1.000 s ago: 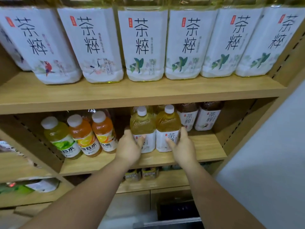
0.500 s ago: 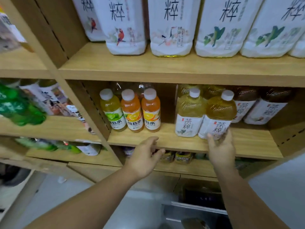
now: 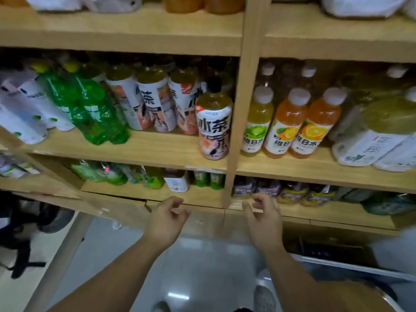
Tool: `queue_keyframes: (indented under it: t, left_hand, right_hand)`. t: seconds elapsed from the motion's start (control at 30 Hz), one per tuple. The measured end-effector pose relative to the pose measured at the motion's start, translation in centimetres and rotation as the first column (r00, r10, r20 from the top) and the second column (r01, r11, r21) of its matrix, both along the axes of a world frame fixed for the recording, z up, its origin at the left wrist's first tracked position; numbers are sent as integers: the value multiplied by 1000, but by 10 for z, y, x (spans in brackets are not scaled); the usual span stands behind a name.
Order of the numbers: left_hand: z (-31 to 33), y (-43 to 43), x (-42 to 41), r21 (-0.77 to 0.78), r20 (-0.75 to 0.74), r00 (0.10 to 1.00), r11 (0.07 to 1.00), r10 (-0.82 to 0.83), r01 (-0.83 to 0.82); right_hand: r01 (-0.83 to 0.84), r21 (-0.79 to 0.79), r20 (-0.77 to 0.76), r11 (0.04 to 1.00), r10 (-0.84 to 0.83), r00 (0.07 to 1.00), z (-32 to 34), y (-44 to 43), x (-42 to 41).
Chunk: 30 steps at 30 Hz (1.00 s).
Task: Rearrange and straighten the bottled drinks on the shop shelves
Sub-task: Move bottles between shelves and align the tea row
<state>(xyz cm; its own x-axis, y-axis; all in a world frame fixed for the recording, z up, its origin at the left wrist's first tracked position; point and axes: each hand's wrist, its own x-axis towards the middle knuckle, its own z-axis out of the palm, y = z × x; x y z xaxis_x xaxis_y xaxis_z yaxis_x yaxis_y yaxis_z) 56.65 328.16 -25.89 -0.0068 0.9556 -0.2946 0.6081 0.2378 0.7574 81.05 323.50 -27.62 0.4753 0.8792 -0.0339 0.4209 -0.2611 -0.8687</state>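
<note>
Wooden shop shelves [image 3: 139, 152] hold many bottled drinks. An iced-tea bottle [image 3: 213, 129] stands alone at the front, next to the upright divider [image 3: 242, 113]. Behind it are more tea bottles [image 3: 155, 102], and green bottles [image 3: 94, 109] lean further left. Right of the divider stand a yellow-green bottle [image 3: 256, 124] and two orange bottles [image 3: 301, 124], then pale tea bottles [image 3: 380, 136]. My left hand [image 3: 166, 221] and my right hand [image 3: 263, 219] hover in front of the lower shelf edge, fingers loosely curled, holding nothing.
The lower shelf [image 3: 157, 192] carries small green packs and cans. White bottles [image 3: 24, 113] sit at the far left. A grey floor [image 3: 202, 266] lies below, with a dark object [image 3: 24, 235] at the left and a metal cart edge [image 3: 360, 271] at the right.
My view has swung left and down. My right hand has let go of the pale tea bottle, and both hands have dropped to the lower shelf edge.
</note>
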Motion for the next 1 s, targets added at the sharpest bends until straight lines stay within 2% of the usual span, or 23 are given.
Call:
queue_keyframes:
  t: [0.2,0.33,0.43,0.53,0.7,0.8,0.9,1.0]
  left_hand:
    - [-26,49,-86,19,1,999,999,-46,46]
    - [-53,92,-100,66,18,995,993,-96,95]
    - [-76,120,-99,109,17,991,986,-131,128]
    - [-102,142,-98,139,-47,981,971,-188,193]
    - [-138,162,-96,146,-160,943,938,-292,315]
    - [-147,168,-91,126,-84,960,953,-266,275]
    - [-157,167,-93,193,-14,971,952,-239,237]
    - [-164,162,-101,233,73,969,949,-236,213]
  right_hand:
    - [-203,-176,-52,963,197,979,-23,39,-106]
    - [-278,-240,44,930,297,954,-48,87,-134]
    - [-296,-253,76,921,324,943,-60,126,-149]
    - [-246,-272,147,930,293,945,-81,161,-159]
    - [-266,-329,185,906,338,923,-97,196,-176]
    - [-243,-354,220,903,332,917,-105,208,-180]
    - [-228,-366,256,902,333,908,-104,213,-178]
    - [-246,-315,220,917,323,921,-104,212,-179]
